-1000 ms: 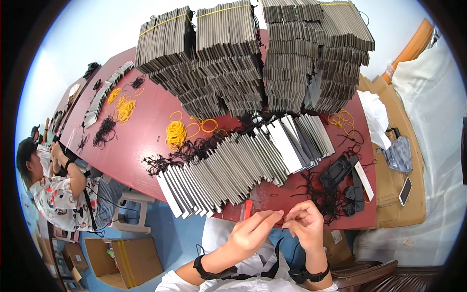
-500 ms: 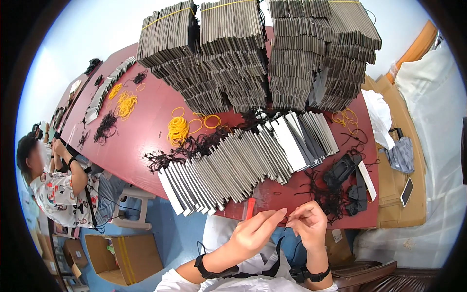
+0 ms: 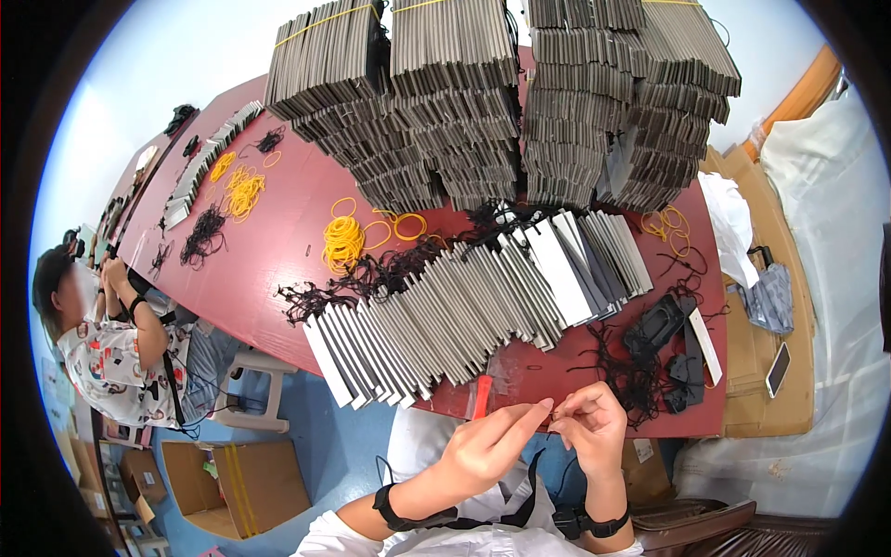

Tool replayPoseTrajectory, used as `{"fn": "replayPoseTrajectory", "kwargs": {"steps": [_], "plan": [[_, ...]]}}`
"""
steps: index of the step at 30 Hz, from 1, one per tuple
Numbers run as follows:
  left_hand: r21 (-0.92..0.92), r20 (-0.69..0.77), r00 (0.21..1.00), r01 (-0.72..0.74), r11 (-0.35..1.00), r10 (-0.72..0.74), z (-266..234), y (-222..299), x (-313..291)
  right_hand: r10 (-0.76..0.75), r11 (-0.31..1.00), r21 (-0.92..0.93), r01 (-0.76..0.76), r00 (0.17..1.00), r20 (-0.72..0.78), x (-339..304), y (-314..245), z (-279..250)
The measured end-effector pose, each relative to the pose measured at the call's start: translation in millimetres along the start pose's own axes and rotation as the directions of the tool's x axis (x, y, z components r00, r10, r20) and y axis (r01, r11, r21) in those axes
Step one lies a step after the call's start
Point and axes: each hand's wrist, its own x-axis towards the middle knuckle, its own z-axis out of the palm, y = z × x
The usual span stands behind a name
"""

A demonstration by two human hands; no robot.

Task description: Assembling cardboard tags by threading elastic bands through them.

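Note:
My left hand and my right hand meet fingertip to fingertip just off the near edge of the table. Both are closed in a pinch over something thin and dark, too small to name. Beyond them a long row of flat grey and white pieces leans in a slanting line, with black cords tangled along its far side. An orange-red handled tool lies by my left fingers. To the right of my right hand sit a heap of black cords and black plastic parts.
Tall banded stacks of grey pieces fill the back of the red table. Yellow rubber bands lie left of centre. A phone rests on cardboard at right. Another person sits at left, near an open carton.
My hands stay together at almost the same spot, with only slight finger movement. The view has shifted a little, so the table and stacks appear slightly farther right.

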Motion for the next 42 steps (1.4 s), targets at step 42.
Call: {"fn": "replayPoseTrajectory", "kwargs": {"steps": [42], "plan": [[-0.805, 0.371, 0.697, 0.571, 0.163, -0.613, -1.4, 8.5, 3.6, -0.422, 0.888, -0.127, 0.442, 0.893, 0.157, 19.9, -6.7, 11.1]]}}
